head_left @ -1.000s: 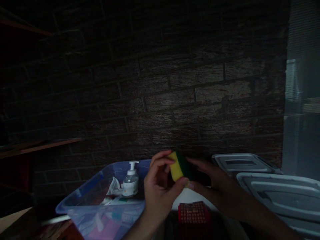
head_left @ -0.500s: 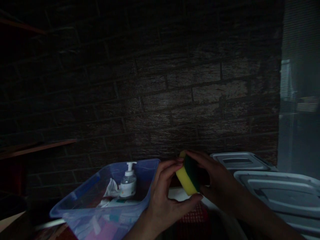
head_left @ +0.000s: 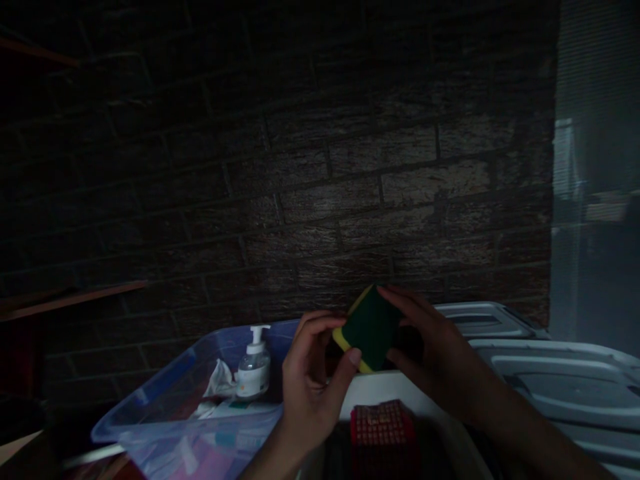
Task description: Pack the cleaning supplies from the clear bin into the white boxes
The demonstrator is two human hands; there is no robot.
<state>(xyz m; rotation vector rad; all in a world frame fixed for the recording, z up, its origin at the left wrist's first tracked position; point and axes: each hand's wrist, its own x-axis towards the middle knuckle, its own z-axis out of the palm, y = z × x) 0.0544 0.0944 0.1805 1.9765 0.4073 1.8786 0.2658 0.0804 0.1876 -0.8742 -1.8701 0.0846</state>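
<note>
A yellow sponge with a dark green scouring side (head_left: 371,327) is held up between both hands, its green face turned towards me and its body tilted. My left hand (head_left: 315,373) grips its left edge, thumb on the green face and fingers behind. On the right edge, my right hand (head_left: 433,343) pinches it between thumb and fingers. Below the sponge lies a red patterned packet (head_left: 383,433) inside a white container (head_left: 387,385); the dim light hides most of what is in there.
To the left stands a translucent blue bin (head_left: 117,427) holding a pump bottle (head_left: 254,370) and a crumpled white wrapper (head_left: 220,381). Grey lidded boxes (head_left: 555,373) sit on the right. A dark brick wall (head_left: 310,220) rises behind, with a wooden shelf (head_left: 80,299) at left.
The sponge has been turned so its green face shows to me, and the left thumb now lies on that face. The red packet and white container are less covered by the hands.
</note>
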